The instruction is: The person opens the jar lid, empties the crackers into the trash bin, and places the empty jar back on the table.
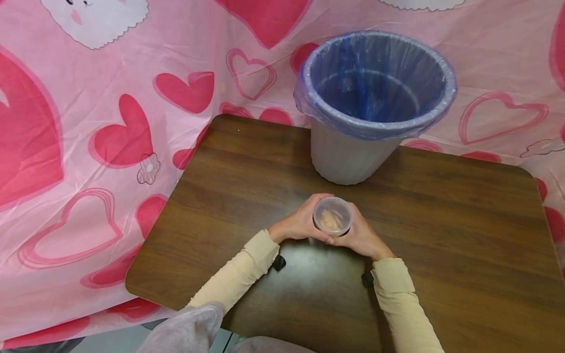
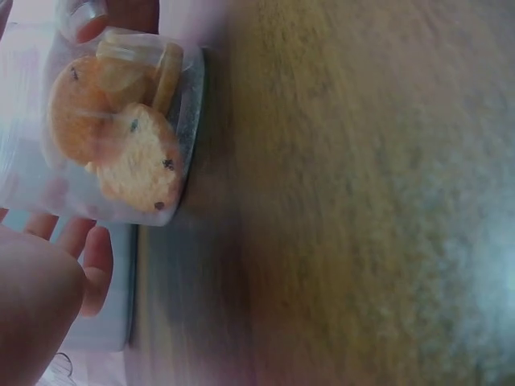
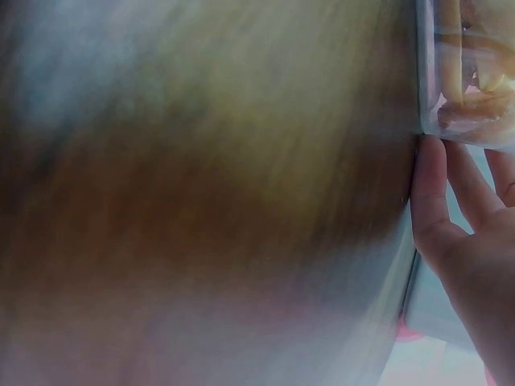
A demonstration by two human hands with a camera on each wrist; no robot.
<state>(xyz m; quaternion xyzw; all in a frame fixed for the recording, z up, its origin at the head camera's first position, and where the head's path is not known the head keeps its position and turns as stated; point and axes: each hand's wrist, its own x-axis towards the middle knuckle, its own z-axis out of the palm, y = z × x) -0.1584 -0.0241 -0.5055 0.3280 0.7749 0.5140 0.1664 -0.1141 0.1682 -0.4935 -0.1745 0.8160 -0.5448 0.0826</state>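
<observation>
Between both hands is a clear round plastic container point(image 1: 333, 214), seen from above in the head view near the table's middle. Several tan biscuits point(image 2: 133, 137) with dark specks lie inside, at its bottom. My left hand point(image 1: 304, 221) curls round the container's left side, and my right hand point(image 1: 362, 232) grips the right side. Their thumbs come close together at the near side. In the right wrist view, the fingers point(image 3: 432, 173) reach the container's lower edge. Its base is at or just above the tabletop; I cannot tell which.
A tall white bin point(image 1: 353, 159) with a blue plastic liner point(image 1: 375, 125) over its rim stands at the back of the brown wooden table point(image 1: 247, 166), beyond the container. Pink cloth point(image 1: 194, 39) with red hearts hangs behind and to the left.
</observation>
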